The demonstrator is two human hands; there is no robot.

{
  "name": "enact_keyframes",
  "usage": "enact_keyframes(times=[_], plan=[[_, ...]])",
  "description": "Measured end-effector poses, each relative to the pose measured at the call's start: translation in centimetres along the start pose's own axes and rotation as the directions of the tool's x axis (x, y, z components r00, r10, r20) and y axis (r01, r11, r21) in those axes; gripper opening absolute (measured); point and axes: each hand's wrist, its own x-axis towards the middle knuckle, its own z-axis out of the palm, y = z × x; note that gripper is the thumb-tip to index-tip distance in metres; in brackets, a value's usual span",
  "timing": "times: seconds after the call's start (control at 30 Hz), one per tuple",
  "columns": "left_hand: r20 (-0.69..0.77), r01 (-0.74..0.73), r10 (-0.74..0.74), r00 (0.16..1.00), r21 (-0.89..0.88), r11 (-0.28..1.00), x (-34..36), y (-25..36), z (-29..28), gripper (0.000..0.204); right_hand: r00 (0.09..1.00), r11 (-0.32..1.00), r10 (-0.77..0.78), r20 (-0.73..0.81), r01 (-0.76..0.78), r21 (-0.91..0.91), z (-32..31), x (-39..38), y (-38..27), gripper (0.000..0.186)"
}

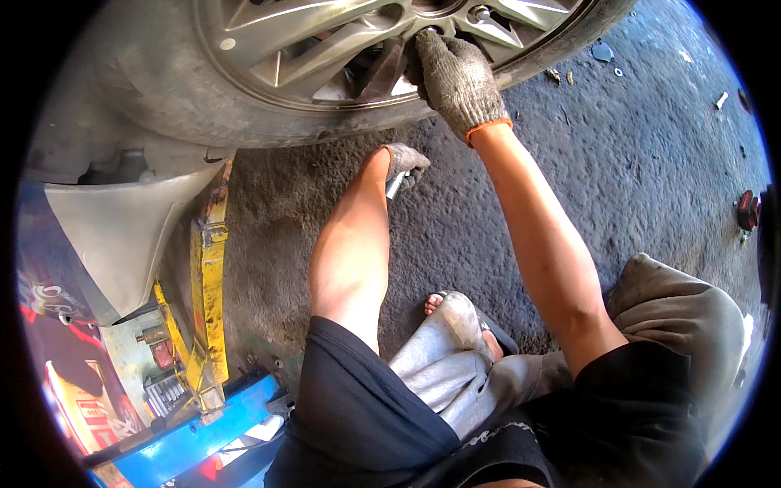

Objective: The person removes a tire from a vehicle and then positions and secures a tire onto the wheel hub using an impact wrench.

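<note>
Wheel [342, 41], grey spoked metal, far centre: our grey-knit-gloved right hand [464, 81] works near its hub [438, 6]; pinch hidden, we cannot tell. Gloved left hand [411, 161], nearer, wraps silver metal rod [394, 186]. Best press square-on.

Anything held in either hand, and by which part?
Left hand: silver metal tool, one end protruding; gripped portion hidden. Right hand: at the alloy wheel; whether it holds anything can't be told.
</note>
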Motion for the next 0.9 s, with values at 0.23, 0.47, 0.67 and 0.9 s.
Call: enact_keyframes(times=[0.23, 0.47, 0.67, 0.9], plan=[[0.002, -0.005, 0.005, 1.0, -0.027, 1.0, -0.5, 0.5, 0.6, 0.023, 0.8, 0.064, 0.027, 0.6, -0.6, 0.797, -0.4, -0.8, -1.8, 0.035], [-0.017, -0.02, 0.019, 1.0, -0.031, 0.999, -0.4, 0.6, 0.1, 0.023, 0.893, 0.285, 0.272, 0.359, -0.431, 0.856, 0.9, -1.0, -0.2, 0.029], [-0.045, -0.041, 0.045, 0.998, 0.083, 0.996, 0.5, -0.4, 0.2, 0.029, 0.974, 0.789, 0.204, -0.098, -0.104, 0.605, 1.7, -1.4, 0.5, 0.023], [-0.007, -0.024, 0.025, 1.0, 0.015, 1.0, -0.7, 0.1, 0.4, 0.022, 0.959, 0.73, 0.249, -0.138, -0.092, 0.678, 1.2, 0.0, 1.0, 0.025]])
